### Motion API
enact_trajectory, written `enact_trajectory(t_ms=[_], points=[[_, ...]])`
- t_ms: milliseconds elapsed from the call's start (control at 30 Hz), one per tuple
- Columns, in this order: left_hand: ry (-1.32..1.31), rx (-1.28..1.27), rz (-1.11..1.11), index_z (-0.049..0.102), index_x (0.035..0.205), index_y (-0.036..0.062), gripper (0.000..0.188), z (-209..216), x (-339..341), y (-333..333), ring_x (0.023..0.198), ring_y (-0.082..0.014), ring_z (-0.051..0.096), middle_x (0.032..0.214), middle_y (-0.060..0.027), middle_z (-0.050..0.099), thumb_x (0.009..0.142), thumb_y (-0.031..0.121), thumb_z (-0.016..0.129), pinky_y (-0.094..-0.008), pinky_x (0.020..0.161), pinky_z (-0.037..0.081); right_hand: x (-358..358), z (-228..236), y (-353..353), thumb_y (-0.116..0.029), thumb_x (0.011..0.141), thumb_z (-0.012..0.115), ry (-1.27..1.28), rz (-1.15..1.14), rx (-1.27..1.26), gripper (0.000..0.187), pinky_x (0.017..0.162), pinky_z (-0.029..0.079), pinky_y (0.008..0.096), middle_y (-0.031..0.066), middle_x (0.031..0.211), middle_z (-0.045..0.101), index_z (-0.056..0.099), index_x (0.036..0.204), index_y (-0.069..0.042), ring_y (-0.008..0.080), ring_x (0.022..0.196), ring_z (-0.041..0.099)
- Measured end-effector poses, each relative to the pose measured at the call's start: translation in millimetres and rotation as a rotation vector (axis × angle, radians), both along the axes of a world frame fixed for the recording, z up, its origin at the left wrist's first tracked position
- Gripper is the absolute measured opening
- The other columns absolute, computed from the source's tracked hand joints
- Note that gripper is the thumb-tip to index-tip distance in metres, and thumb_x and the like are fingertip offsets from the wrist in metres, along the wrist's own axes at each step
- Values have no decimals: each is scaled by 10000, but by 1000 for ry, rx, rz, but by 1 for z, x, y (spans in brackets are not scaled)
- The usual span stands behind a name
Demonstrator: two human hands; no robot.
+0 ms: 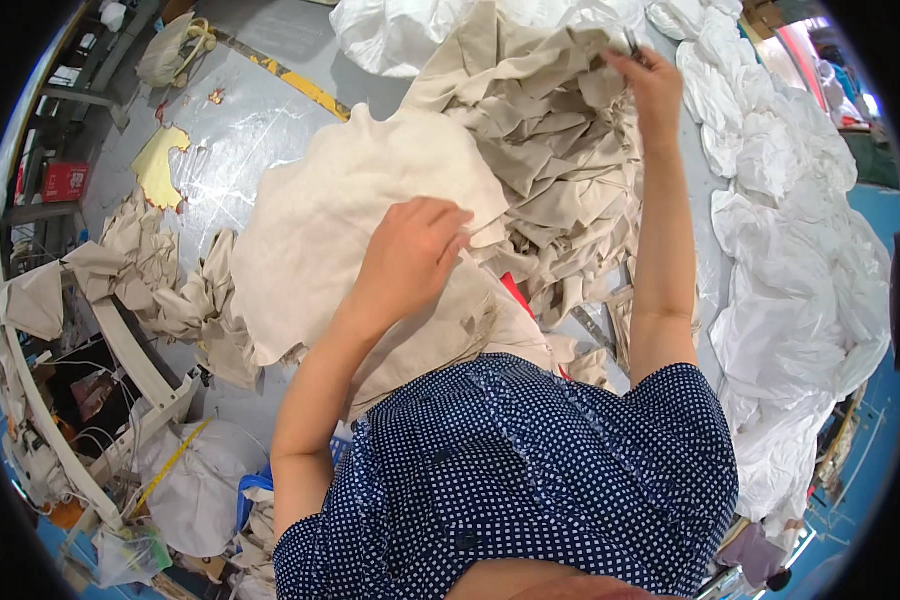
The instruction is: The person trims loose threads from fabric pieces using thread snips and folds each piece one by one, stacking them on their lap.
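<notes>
A wide piece of cream cloth (310, 215) is spread over my lap and the area before me. On top of it lies my left hand (415, 250), its fingers curled together at the cloth's right edge. Farther off to the right, my right hand (655, 90) is closed at the upper edge of a heap of beige cloth (560, 150), pinching its corner. A small dark, metallic-looking thing (631, 42) shows by those fingertips; its kind is too small to tell. A strip of red (516, 297) peeks out between the two cloths.
White bags or sheeting (780, 300) line the right side and the far edge. Crumpled beige pieces (205, 300) lie on the grey floor (250, 140) to the left, near a metal frame (135, 350). A blue basket (255, 490) stands at lower left.
</notes>
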State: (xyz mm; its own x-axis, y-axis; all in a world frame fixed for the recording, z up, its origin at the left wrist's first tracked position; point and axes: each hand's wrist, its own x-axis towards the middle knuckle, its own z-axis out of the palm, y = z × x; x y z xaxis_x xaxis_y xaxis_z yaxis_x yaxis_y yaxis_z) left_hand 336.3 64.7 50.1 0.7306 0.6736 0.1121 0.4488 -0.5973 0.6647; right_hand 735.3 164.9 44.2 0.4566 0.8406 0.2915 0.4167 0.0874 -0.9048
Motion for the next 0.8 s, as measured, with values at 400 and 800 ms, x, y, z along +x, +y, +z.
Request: enact_trajectory(t_ms=[400, 800], points=[[-634, -238, 323, 652, 1283, 20, 511, 60, 53, 123, 961, -172, 659, 1079, -67, 713, 892, 307, 812, -318, 804, 518, -174, 226, 21, -200, 921, 751, 551, 408, 298, 168, 490, 368, 261, -28, 653, 609, 706, 817, -76, 91, 508, 507], [-110, 244, 472, 726, 1061, -23, 259, 166, -139, 36, 679, -82, 551, 791, 10, 671, 1019, 227, 673, -274, 618, 438, -198, 115, -100, -174, 997, 653, 741, 447, -19, 176, 596, 471, 281, 36, 657, 617, 700, 931, -18, 136, 575, 570]])
